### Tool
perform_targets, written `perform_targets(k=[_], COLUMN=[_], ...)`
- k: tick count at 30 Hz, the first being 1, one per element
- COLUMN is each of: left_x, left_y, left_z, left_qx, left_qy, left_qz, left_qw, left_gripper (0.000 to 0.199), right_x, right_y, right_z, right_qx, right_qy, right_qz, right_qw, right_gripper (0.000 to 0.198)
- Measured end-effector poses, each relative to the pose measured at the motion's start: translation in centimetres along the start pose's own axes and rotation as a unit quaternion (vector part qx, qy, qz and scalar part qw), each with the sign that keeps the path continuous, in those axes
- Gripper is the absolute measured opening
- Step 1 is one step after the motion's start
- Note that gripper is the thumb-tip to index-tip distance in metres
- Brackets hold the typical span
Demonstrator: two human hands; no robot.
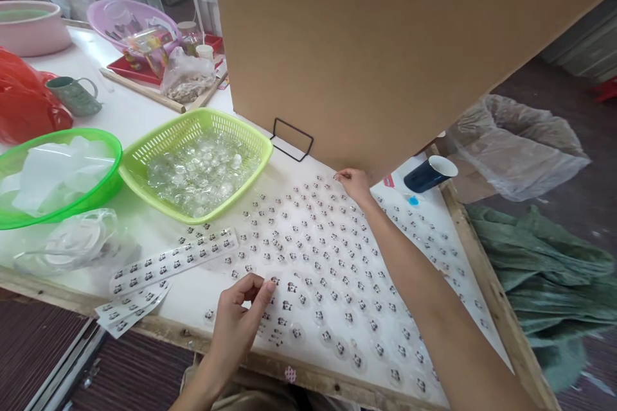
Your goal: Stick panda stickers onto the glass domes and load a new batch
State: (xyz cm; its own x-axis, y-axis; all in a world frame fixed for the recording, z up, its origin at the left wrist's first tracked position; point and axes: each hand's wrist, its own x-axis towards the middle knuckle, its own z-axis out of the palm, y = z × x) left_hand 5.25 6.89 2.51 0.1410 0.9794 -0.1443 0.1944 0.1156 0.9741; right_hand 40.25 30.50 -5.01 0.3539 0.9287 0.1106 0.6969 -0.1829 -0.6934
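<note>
My left hand [238, 311] is closed, thumb against forefinger, on the edge of a clear strip of panda stickers [283, 321] near the table's front edge. Farther back, my right hand [354, 184] reaches down to the tabletop with its fingertips pinched together at a small panda sticker [336, 177]. Many clear round discs [319, 316], each with a black-and-white panda on it, lie spread in rows between and around my hands. To the left lie a longer panda sticker sheet [176, 261] and shorter sticker strips [132, 308].
A yellow-green basket [264, 149] holds clear discs. Beside it stand a green bowl [113, 170] and a clear plastic jug [80, 241]. A tall cardboard sheet [366, 58] rises behind, with a black wire frame [293, 139] at its foot. A dark mug [424, 174] lies at right.
</note>
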Motion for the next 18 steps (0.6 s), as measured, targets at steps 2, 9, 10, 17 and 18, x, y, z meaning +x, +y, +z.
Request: perform_targets(k=[2, 9, 10, 17, 18], left_x=[0.0, -0.2, -0.2, 0.1, 0.1], left_y=[0.0, -0.1, -0.2, 0.0, 0.0], left_z=[0.0, -0.6, -0.6, -0.5, -0.5], left_qx=[0.001, 0.017, 0.017, 0.006, 0.005], left_qy=[0.003, 0.016, 0.016, 0.021, 0.022], left_qz=[0.005, -0.004, -0.004, -0.003, -0.005], left_qw=[1.0, 1.0, 1.0, 1.0, 1.0], left_gripper=[0.036, 0.037, 0.037, 0.037, 0.037], right_x=[0.1, 0.7, 0.7, 0.3, 0.2], right_y=[-0.1, -0.3, -0.4, -1.4, -1.6], right_z=[0.5, 1.2, 1.2, 1.6, 1.7], right_qx=[0.002, -0.024, -0.031, -0.087, -0.093], right_qy=[-0.002, -0.013, -0.014, -0.017, -0.015], right_qz=[0.007, 0.025, 0.027, 0.028, 0.026], right_qw=[1.0, 0.999, 0.999, 0.996, 0.995], right_gripper=[0.016, 0.018, 0.018, 0.01, 0.011])
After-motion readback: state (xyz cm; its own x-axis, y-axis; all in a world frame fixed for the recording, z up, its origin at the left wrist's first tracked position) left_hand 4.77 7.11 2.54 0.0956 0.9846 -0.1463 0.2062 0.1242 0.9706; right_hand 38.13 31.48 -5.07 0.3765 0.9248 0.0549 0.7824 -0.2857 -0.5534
